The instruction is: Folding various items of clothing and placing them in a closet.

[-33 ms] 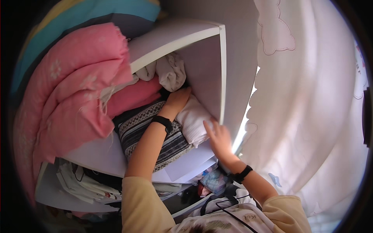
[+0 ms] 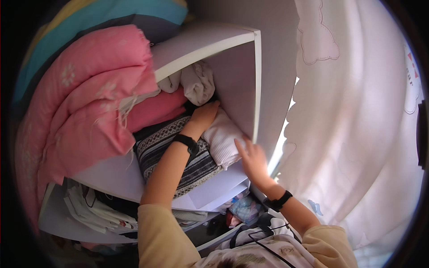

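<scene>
"How many hands point(image 2: 205, 115) show?"
"Two, with two black wristbands point(image 2: 278, 202) (one per hand)."
"And sleeves point(image 2: 166, 234)?"
"Two, both tan."
"What else?"
"One flowered pink quilt point(image 2: 85, 102), one black-and-white patterned textile point(image 2: 156, 148), one finely striped bundle point(image 2: 222, 139), one pale curtain point(image 2: 348, 134)."

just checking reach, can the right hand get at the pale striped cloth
Probably yes: the right hand is at the right edge of the pale striped cloth, with nothing visible between them; the left hand is by its far end.
</scene>
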Demonstrator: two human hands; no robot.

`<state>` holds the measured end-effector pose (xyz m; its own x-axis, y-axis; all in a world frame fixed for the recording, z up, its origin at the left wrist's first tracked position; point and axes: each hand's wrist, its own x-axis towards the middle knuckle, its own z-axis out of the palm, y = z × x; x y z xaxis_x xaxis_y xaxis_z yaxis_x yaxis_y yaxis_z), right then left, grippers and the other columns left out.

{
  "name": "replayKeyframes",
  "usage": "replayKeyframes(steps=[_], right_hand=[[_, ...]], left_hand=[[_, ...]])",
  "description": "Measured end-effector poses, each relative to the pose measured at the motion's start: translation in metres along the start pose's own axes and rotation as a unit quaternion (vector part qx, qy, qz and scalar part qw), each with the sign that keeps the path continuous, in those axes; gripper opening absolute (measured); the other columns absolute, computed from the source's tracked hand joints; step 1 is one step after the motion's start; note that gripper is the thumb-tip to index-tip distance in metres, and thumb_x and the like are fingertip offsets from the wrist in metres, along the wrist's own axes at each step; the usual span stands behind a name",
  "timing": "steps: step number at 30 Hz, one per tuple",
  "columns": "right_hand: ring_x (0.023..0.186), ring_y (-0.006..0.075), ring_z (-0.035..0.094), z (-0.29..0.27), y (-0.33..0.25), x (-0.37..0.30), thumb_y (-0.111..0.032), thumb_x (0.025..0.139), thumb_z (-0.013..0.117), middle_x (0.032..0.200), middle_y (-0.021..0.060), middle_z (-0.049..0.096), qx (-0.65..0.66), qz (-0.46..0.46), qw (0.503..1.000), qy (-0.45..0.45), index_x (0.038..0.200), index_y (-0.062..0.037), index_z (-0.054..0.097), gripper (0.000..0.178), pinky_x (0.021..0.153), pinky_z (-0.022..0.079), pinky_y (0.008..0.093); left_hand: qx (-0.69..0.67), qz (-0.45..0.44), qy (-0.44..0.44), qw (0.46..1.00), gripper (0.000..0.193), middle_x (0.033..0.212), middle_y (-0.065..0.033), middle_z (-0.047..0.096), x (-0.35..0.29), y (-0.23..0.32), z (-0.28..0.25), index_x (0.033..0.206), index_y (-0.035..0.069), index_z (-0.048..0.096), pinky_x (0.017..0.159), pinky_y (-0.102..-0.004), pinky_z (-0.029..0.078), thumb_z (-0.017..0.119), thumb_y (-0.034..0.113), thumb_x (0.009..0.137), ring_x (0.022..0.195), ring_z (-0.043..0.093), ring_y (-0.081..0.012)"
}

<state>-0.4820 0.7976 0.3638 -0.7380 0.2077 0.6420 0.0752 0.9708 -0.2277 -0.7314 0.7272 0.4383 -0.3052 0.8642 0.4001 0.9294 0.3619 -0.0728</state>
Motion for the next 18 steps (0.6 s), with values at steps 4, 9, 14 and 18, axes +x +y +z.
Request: replayKeyframes(steps=[4, 9, 14, 18], right_hand=[[0.107, 0.0361, 0.046, -0.027, -0.022, -0.008, -0.003, 0.068, 0.062, 0.135, 0.0192, 0.039, 0.057, 0.033, 0.998, -0.011, 0.136, -0.0135, 0.042, 0.071, 0.092, 0.039, 0.0455], [0.126, 0.0407, 0.032, -0.045, -0.068, 0.016, -0.015, 0.072, 0.067, 0.139, 0.0151, 0.037, 0.055, -0.096, 0.994, -0.018, 0.133, -0.0153, 0.045, 0.065, 0.101, 0.027, 0.0611], [0.134, 0.043, 0.022, -0.01, -0.077, 0.019, -0.03, 0.079, 0.061, 0.135, 0.0088, 0.044, 0.026, -0.109, 0.984, -0.139, 0.127, -0.0129, 0.052, 0.052, 0.1, 0.011, 0.0734], [0.127, 0.0404, 0.031, -0.009, -0.083, 0.023, -0.031, 0.074, 0.062, 0.121, 0.007, 0.05, 0.021, -0.14, 0.985, -0.095, 0.12, -0.0111, 0.055, 0.051, 0.093, 0.021, 0.0756]], left_hand=[[-0.091, -0.052, -0.164, 0.981, 0.037, 0.123, -0.0182, 0.052, -0.052, 0.018, -0.067, 0.125, 0.008, 0.046, 0.09, -0.0502, 0.044, 0.043, 0.029, 0.094, 0.115, 0.052, -0.0318], [-0.002, -0.113, -0.247, 0.962, 0.057, 0.149, -0.0148, 0.022, -0.094, 0.029, -0.093, 0.14, 0.028, 0.034, 0.099, -0.07, 0.018, 0.047, 0.05, 0.089, 0.139, 0.015, -0.0369], [-0.027, -0.131, -0.317, 0.939, 0.078, 0.155, -0.0089, 0.005, -0.099, 0.016, -0.064, 0.143, 0.037, 0.026, 0.099, -0.0736, 0.015, 0.054, 0.068, 0.077, 0.14, 0.004, -0.0404], [-0.077, -0.116, -0.326, 0.935, 0.085, 0.155, -0.0072, 0.001, -0.099, 0.005, -0.072, 0.144, 0.038, 0.023, 0.098, -0.075, 0.013, 0.055, 0.071, 0.073, 0.141, 0.003, -0.0378]])
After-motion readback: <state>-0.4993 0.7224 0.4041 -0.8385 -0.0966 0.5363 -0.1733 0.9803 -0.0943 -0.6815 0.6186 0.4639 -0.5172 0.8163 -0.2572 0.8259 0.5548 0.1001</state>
